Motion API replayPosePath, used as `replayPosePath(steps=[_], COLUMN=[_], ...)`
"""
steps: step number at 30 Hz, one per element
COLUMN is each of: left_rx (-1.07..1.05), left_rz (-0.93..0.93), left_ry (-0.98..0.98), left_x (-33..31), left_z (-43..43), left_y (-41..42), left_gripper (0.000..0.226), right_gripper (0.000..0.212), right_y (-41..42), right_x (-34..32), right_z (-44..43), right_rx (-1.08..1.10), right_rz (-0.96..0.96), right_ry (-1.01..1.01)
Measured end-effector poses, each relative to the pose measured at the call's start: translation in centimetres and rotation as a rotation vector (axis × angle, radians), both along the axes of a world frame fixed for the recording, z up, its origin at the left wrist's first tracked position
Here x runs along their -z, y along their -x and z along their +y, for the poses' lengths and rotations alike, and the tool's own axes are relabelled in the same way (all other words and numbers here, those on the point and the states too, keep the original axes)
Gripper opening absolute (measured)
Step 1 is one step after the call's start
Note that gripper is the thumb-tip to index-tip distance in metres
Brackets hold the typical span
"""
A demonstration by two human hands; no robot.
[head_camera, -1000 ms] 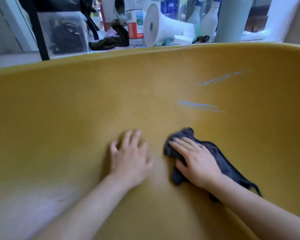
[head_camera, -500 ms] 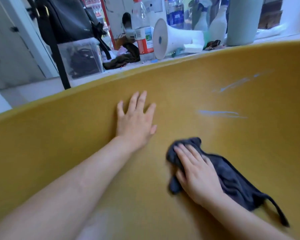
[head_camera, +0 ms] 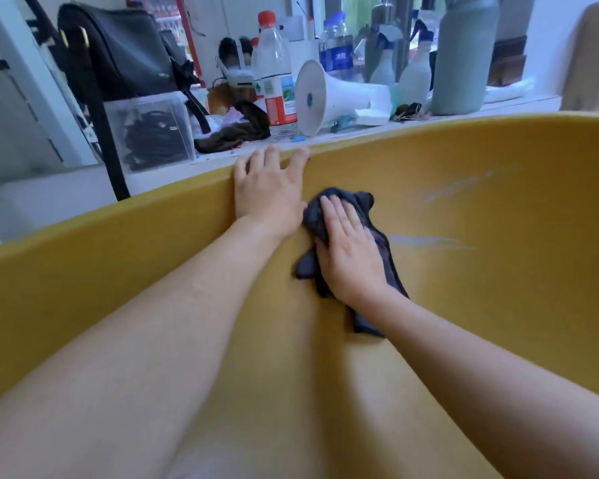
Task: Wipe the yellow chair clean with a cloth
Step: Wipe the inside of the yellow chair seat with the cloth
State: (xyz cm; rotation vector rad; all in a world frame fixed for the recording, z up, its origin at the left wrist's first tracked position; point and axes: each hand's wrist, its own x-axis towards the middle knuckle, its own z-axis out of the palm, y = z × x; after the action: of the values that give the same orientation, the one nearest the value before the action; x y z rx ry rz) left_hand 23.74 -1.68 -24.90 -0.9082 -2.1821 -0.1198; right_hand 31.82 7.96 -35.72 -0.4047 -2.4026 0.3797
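Pressing the cloth [head_camera: 359, 203] flat against the chair [head_camera: 505, 305] at frame centre, the right hand [head_camera: 350, 261] has a wide grip, fingers straight; the left hand [head_camera: 267, 195], grip wide too, rests just beside, fingertips at the chair's rim; pale streaks [head_camera: 429, 241] lie right

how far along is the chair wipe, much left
Done: nothing clearly; the smooth yellow chair shell shows no obviously cleaned patch. In hand: right hand presses the dark grey cloth flat near the rim, left hand bracing there. Left: two pale streaks to the cloth's right.
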Motion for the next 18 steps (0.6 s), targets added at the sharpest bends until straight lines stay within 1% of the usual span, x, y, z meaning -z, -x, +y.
replayPosePath(steps=[3,5,6,7,8,9,11,12,13,14,16,18], left_rx=[-0.053,-0.077,-0.085,-0.088,-0.078,-0.068,-0.072,-0.075,-0.077,-0.080,-0.104,-0.145], left_rz=[-0.001,-0.007,-0.021,-0.039,-0.050,-0.053,-0.049,-0.043,-0.037,-0.034,-0.038,-0.063], left_ry=[0.035,0.051,0.053,0.060,0.062,0.058,0.063,0.061,0.053,0.043,0.048,0.092], left_x=[0.0,0.1,0.1,0.1,-0.1,-0.2,-0.2,-0.2,-0.2,-0.1,-0.1,-0.1], left_z=[0.4,0.3,0.1,-0.1,-0.1,-0.1,-0.3,-0.3,-0.3,-0.1,0.3,0.5], left_y=[-0.6,-0.8,-0.8,-1.1,-1.2,-1.2,-1.1,-1.0,-0.9,-0.9,-1.1,-1.2], left_gripper=[0.069,0.068,0.067,0.067,0.068,0.069,0.072,0.074,0.076,0.078,0.083,0.089], right_gripper=[0.062,0.060,0.057,0.055,0.054,0.055,0.058,0.060,0.062,0.065,0.069,0.071], right_y=[-7.6,-10.4,-9.7,-7.9,-5.7,-3.1,1.4,2.7,3.1,2.1,-2.4,-7.7], right_x=[7.8,9.2,8.5,6.5,3.4,0.5,-5.1,-6.2,-5.8,-3.9,2.1,7.6], right_z=[-0.6,-0.7,0.0,0.5,0.7,0.9,1.3,1.7,1.9,1.7,0.5,-0.4], right_rx=[0.011,-0.002,-0.028,-0.041,-0.052,-0.035,0.016,0.041,0.043,0.033,-0.014,-0.067], right_rz=[-0.150,-0.229,-0.216,-0.201,-0.152,-0.049,0.087,0.127,0.127,0.104,0.001,-0.115], right_ry=[-0.067,-0.027,-0.019,-0.027,0.004,0.003,0.007,0.016,0.018,-0.016,-0.097,-0.099])
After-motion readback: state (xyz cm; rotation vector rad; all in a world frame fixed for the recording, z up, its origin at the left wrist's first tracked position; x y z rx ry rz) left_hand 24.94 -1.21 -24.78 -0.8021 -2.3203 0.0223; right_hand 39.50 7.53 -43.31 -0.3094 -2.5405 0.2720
